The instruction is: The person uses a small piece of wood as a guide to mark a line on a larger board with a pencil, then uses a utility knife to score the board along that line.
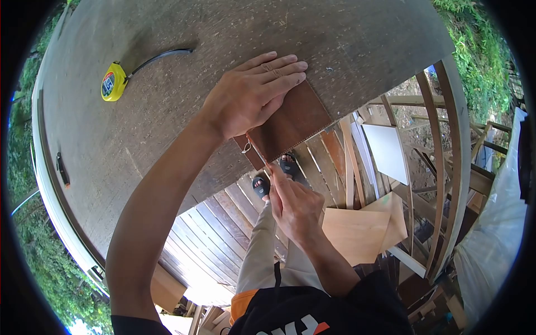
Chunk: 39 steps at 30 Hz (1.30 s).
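A brown leather piece (298, 120) with stitching along its edges lies at the table's near edge, its lower part reaching past that edge. My left hand (251, 92) presses flat on it, fingers stretched out to the right. Below the edge, my right hand (293, 204) is closed on a slim tool (261, 152) with a thin, pale, blade-like tip pointing up along the leather. On the tip's left side runs a narrow leather strip (251, 158), with a small white loop (246, 147) on it. My fingers hide the tool's handle.
A yellow tape measure (114, 82) sits on the worn table (167, 117), a curved dark strip (162, 55) beside it. Farther left lies a small black tool (60, 167). Plywood pieces (357, 231), a white panel (385, 152) and a wooden frame (441, 167) stand at the right, by the slatted floor.
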Each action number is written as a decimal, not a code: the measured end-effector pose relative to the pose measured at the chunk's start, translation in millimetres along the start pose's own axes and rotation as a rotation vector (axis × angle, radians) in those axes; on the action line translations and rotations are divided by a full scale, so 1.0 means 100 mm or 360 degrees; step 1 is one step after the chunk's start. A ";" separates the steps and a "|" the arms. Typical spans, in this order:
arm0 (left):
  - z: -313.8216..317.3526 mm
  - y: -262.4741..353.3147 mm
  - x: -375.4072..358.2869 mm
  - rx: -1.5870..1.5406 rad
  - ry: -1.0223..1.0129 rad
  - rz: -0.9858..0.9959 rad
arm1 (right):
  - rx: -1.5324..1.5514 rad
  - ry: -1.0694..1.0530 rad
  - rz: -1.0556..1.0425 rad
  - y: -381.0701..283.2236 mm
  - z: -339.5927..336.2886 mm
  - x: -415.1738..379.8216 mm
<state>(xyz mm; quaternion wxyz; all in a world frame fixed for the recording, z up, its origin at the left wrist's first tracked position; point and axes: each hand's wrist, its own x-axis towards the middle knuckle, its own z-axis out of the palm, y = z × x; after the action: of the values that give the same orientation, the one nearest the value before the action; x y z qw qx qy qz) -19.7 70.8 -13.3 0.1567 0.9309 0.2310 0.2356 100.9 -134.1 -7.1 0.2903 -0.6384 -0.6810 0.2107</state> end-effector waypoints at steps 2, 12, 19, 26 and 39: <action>0.00 0.00 0.00 0.0004 0.0002 0.0002 | -0.0002 -0.0033 0.0030 -0.01 -0.02 0.01; 0.01 0.00 0.00 0.0016 -0.0016 -0.0013 | 0.0085 0.0081 -0.0038 0.26 0.09 -0.40; 0.00 0.00 0.00 -0.0004 -0.0027 -0.0034 | 0.0153 0.0087 -0.0093 0.17 -0.06 -0.56; -0.01 0.02 0.01 -0.0001 -0.0020 -0.0016 | 0.0128 0.0021 -0.0041 0.06 0.02 -0.09; -0.01 0.00 0.00 0.0000 -0.0017 -0.0013 | 0.0087 -0.0050 0.0024 0.03 0.02 -0.03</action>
<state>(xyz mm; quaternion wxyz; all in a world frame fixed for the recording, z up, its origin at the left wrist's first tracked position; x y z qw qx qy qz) -19.8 70.6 -12.6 0.1590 0.9311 0.2340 0.2300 101.3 -136.3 -10.9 0.2951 -0.6319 -0.6747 0.2413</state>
